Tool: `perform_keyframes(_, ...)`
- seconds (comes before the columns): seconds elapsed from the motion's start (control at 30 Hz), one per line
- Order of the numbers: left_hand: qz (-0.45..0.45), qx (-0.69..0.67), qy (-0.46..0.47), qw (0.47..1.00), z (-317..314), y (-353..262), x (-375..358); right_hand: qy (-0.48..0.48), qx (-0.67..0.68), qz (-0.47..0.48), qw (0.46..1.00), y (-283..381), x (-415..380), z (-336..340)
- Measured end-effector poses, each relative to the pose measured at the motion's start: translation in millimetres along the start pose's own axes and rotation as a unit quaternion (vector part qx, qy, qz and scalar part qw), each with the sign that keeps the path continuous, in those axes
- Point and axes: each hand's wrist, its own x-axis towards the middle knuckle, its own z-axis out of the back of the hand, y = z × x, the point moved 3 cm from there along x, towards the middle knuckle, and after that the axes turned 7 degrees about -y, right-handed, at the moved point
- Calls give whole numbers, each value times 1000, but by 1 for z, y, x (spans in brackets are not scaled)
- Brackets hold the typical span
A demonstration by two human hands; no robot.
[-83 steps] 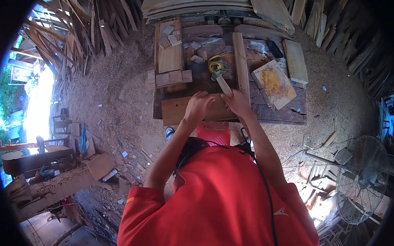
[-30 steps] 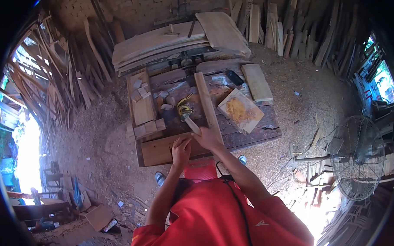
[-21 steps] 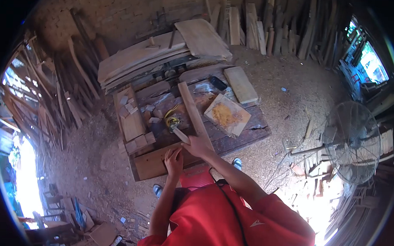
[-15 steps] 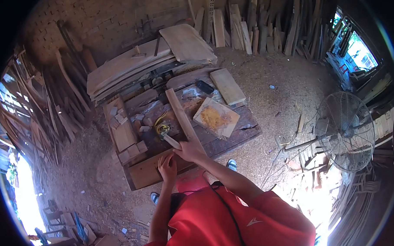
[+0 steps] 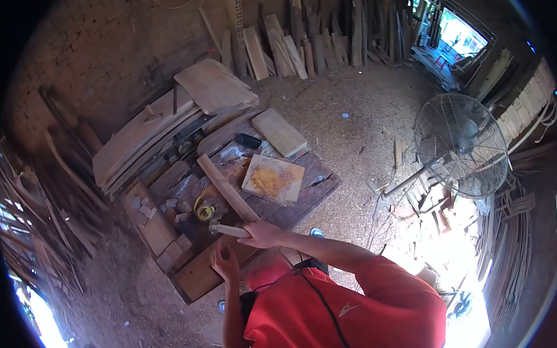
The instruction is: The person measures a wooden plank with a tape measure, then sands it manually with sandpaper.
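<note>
My right hand is closed round the pale handle of a hammer, whose greyish head points left over the workbench. Lower down, my left hand has its fingers curled into a pinch at the brown board along the bench's near edge. Whatever those fingertips hold, if anything, is too small to make out. Just beyond the hammer head lies a yellow tape measure. A long narrow wooden strip runs away from my right hand across the bench.
On the bench lie a square board with a yellow-brown patch, a thick plank, a black object and small wood blocks. Wide boards are stacked behind. A large fan stands at right.
My view has swung, so the bench appears further left and lower. The hammer has gone from slanting away over the bench to nearly level, its head now nearer me than the tape measure.
</note>
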Motion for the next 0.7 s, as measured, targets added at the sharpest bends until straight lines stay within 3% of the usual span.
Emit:
perform_keyframes(0.07,85,-49,-11,995,3,-10,2,26,-8,-4,1000,12,-17,18)
perform_keyframes(0.27,19,-7,-20,1000,-1,2,-2,20,-3,11,1000,-2,-36,1)
perform_keyframes(0.4,52,-22,-3,998,-1,3,-4,64,-57,2,996,1,-31,-2)
perform_keyframes(0.47,70,-31,-1,997,-2,7,-5,39,-45,-5,998,2,-34,-1)
perform_keyframes(0.63,75,-48,-16,996,-1,0,-4,52,-54,-44,996,-9,-37,-8)
perform_keyframes(0.7,34,0,-34,999,-2,6,-7,41,-55,-17,998,3,-40,6)
